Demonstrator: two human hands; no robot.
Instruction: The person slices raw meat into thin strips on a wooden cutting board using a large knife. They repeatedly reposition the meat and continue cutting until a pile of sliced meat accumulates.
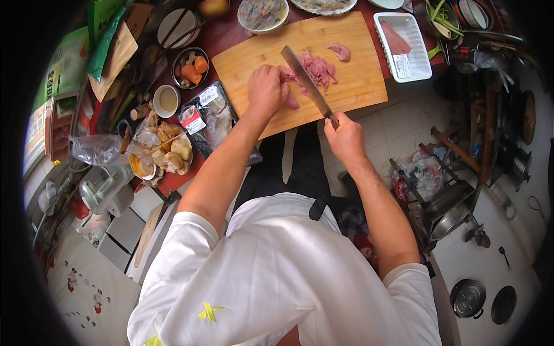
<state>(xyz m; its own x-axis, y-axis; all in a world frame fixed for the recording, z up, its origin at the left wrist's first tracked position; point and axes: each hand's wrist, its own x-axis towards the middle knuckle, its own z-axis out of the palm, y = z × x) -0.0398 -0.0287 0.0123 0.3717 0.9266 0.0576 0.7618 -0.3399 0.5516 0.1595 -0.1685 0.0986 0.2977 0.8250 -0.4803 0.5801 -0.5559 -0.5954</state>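
A wooden cutting board [242,52] lies before me with cut strips of raw pink meat [319,71] near its middle. My right hand [345,134] is closed on the handle of a cleaver [306,80], whose blade slants up and left across the board beside the strips. To the left of the blade, my left hand [268,86] rests with bent fingers on a piece of raw meat [291,102], partly hidden under it. A separate small piece of meat [339,51] lies towards the board's upper right.
A white foam tray with meat [402,46] stands right of the board. At the left are a bowl of carrot pieces [190,68], a small bowl of liquid [166,101], a wrapped black tray [212,116] and mushrooms [175,155]. Film-covered bowl [262,15] touches the board's far side.
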